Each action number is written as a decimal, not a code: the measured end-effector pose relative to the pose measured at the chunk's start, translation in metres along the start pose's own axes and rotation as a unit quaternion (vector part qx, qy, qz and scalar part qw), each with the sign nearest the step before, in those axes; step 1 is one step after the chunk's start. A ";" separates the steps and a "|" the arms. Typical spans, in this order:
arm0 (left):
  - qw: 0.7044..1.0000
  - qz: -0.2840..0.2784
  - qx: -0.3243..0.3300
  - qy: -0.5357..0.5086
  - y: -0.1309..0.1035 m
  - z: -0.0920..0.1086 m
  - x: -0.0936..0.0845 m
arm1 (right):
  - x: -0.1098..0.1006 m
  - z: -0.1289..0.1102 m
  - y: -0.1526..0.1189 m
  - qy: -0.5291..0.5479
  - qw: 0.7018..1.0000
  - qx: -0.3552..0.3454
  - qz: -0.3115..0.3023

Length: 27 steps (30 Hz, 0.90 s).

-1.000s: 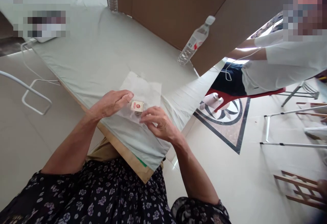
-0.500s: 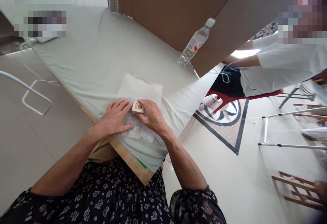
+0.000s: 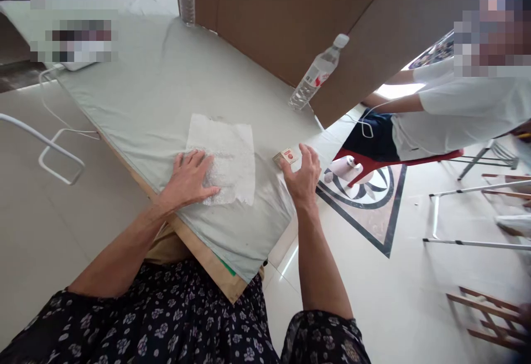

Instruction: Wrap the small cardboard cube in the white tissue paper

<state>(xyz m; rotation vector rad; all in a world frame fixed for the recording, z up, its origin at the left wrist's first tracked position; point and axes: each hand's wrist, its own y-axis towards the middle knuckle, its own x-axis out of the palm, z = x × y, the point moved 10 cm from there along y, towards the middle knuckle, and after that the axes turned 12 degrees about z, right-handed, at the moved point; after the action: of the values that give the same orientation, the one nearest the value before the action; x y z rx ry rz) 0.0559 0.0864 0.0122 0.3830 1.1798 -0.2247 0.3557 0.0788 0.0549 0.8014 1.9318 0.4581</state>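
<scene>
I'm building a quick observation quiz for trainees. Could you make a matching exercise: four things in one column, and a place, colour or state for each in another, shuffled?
Things
1. Small box
2. Left hand
3. Chair
4. Translucent sheet

Descriptions
A. red, beneath the person in white
B. spread flat on the pale cloth
C. off the sheet, by the thumb of the right hand
D. palm down, fingers spread

Pairs: 1-C, 2-D, 3-A, 4-B

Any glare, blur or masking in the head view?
Head view: narrow glare streak on the floor; blown-out patch by the seated person's forearms; small box's fine print unreadable; pixelated blocks at upper left and upper right.
</scene>
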 end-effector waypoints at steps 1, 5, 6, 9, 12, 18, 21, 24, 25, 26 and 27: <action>1.000 -0.005 0.000 0.003 0.000 0.000 0.000 | -0.003 -0.021 -0.004 0.022 0.999 -0.028 0.008; 1.000 -0.018 0.006 0.006 0.000 -0.002 0.001 | 0.034 -0.121 -0.045 0.106 0.964 -0.189 -0.154; 1.000 -0.021 0.011 0.005 -0.001 -0.004 0.001 | 0.049 -0.136 -0.058 0.103 0.950 -0.212 -0.204; 0.999 -0.030 0.021 0.003 -0.007 -0.016 -0.002 | 0.082 -0.146 -0.082 0.073 0.928 -0.220 -0.292; 0.999 -0.025 0.023 -0.014 -0.014 -0.026 -0.013 | 0.092 -0.137 -0.090 0.059 0.926 -0.214 -0.306; 0.980 0.148 0.048 -0.121 -0.006 0.005 -0.057 | 0.091 -0.132 -0.090 0.065 0.928 -0.219 -0.296; 0.982 0.102 0.101 -0.121 -0.002 0.024 -0.032 | 0.092 -0.133 -0.091 0.070 0.926 -0.222 -0.297; 0.987 0.076 0.092 -0.104 -0.004 0.015 -0.007 | 0.080 -0.127 -0.085 0.096 0.930 -0.222 -0.275; 0.988 0.066 0.091 -0.103 -0.006 0.011 -0.001 | 0.070 -0.119 -0.077 0.102 0.940 -0.211 -0.248; 0.989 0.058 0.088 -0.103 -0.008 0.008 0.003 | 0.059 -0.108 -0.067 0.102 0.954 -0.189 -0.207; 0.990 0.050 0.085 -0.104 -0.010 0.005 0.006 | 0.046 -0.092 -0.054 0.093 0.970 -0.157 -0.158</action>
<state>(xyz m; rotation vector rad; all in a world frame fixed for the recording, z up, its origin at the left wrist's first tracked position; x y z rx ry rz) 0.0584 0.0756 0.0069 0.5538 0.9361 -0.2719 0.2411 0.0739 0.0355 0.2470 2.0439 0.6405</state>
